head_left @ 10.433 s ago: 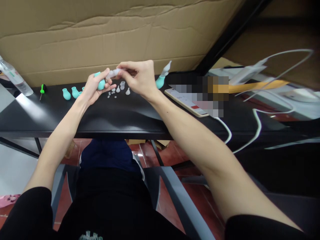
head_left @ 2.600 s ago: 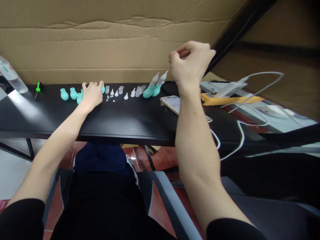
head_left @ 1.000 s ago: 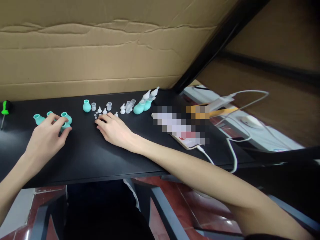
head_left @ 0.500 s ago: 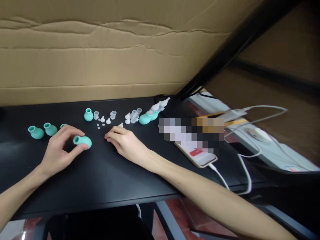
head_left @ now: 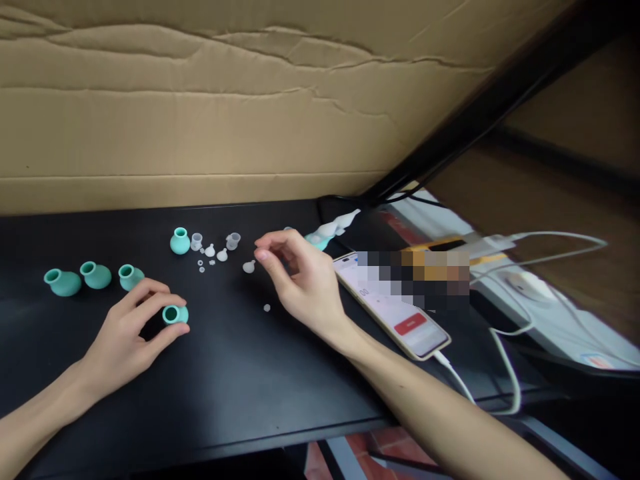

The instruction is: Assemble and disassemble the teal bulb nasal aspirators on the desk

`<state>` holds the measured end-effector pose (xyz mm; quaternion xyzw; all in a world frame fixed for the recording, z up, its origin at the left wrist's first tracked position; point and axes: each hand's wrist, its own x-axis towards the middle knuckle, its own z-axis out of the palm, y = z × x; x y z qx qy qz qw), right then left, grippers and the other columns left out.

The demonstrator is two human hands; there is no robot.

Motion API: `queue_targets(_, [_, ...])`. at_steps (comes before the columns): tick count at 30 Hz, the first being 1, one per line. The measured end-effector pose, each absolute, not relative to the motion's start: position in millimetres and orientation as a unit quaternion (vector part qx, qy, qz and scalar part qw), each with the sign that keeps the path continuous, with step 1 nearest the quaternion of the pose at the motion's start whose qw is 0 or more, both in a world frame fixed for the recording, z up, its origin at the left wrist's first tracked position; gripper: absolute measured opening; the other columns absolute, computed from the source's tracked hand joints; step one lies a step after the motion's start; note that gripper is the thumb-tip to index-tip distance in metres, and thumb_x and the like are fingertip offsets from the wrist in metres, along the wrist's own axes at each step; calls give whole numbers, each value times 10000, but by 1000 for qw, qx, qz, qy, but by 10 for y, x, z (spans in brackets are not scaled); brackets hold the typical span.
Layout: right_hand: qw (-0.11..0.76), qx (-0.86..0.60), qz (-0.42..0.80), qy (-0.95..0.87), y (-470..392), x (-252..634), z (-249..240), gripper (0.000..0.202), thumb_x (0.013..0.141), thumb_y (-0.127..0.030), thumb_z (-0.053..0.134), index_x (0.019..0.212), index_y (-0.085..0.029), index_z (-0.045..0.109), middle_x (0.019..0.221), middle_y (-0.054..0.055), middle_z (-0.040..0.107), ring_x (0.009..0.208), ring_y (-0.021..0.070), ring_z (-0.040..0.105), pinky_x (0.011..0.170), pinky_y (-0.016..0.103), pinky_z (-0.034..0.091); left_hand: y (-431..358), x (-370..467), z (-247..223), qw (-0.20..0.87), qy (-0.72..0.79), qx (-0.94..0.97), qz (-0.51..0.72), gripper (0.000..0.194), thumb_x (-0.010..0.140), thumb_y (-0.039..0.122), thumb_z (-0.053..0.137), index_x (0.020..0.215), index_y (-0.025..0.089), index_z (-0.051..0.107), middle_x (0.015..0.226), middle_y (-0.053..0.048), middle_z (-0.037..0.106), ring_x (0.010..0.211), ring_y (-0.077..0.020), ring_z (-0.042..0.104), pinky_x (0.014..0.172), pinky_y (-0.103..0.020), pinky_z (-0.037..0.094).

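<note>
While the left hand pinches a teal bulb, the table edge lies apart.

small pale disc (just one) now apart from the other discs

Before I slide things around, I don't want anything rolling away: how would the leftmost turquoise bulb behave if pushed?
The leftmost turquoise bulb would probably roll, since its round belly lies on the smooth-looking table. Its narrower neck may make it swing in a curve. The open mouth suggests it's hollow, so likely light for its size.
</note>
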<state>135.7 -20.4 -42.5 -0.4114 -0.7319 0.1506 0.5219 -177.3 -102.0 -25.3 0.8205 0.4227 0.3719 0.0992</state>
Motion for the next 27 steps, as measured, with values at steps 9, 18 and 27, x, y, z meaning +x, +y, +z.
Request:
queue_targets(9, [495,-396,47,-772,-101,1449,-460,155,1155,-151,754,1074,-265,822,1046,35,905,906,228,842,871,376,678,-1074,-1749,-224,120,422,829,346,127,1265,374,721,1361,294,743,1239,16,809,1045,-108,865,914,-190,715])
queue_targets(18, [370,-353,74,-856,198,1368,-588,230,1217,-165,640,1080,-226,814,1529,169,871,1322,339,886,1121,548,750,-1117,-1768,-268,117,424,828,347,126,1270,324,684,1351,294,776,1252,1,805,1044,-121,879,928,-202,721])
queue_targets(27, [485,-361,186,-775,71,1378,-412,163,1162,-214,780,1035,-258,874,1290,100,916,1113,265,916,993,448,781,-1132,-1759,-260,119,427,828,342,204,1229,232,704,1418,293,749,1273,-27,811,1050,-162,892,866,-226,748])
